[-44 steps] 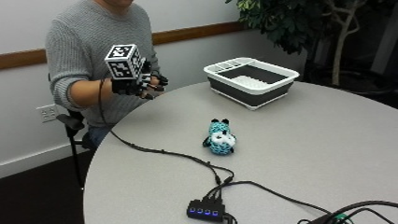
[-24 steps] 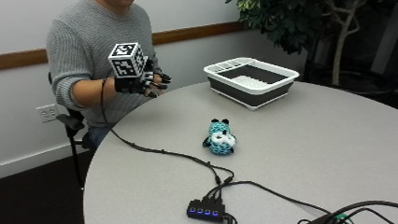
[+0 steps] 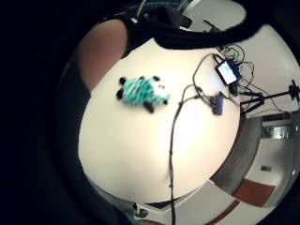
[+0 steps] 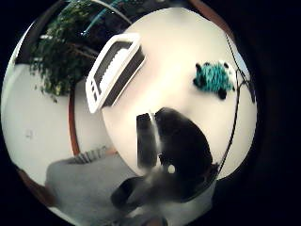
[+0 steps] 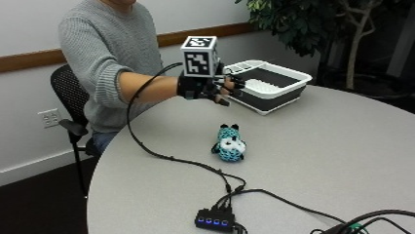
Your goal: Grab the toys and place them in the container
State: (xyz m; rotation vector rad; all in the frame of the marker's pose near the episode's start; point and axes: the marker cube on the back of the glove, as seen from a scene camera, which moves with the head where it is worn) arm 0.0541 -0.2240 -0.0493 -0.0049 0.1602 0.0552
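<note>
A: Where does the toy sit?

B: The teal, black-spotted plush lies on the round grey surface, near the middle and apart from everything else. Both palm views show it alone on the bare top too.

A: And the container?

B: It is a white-rimmed tub with dark sides, standing on the surface at the far edge, well apart from the toy. From the outside view its inside shows a dark floor and a ribbed white ledge along one side; nothing lies in the part that can be seen. The near wall hides the front strip of the floor. The thumb-side view shows the same dark interior.

A: What is the gloved right hand doing?

B: It hovers above the surface, between the person's body and the container, higher than the toy and not touching it. The fingers hang loosely curled, pointing toward the tub, and hold nothing.

A: Anything hard to make out?

B: The toy's face is visible only from the outside view. A black cable runs across the surface to a small hub with blue lights. A potted plant stands behind the tub, with its pot out of sight.
</note>
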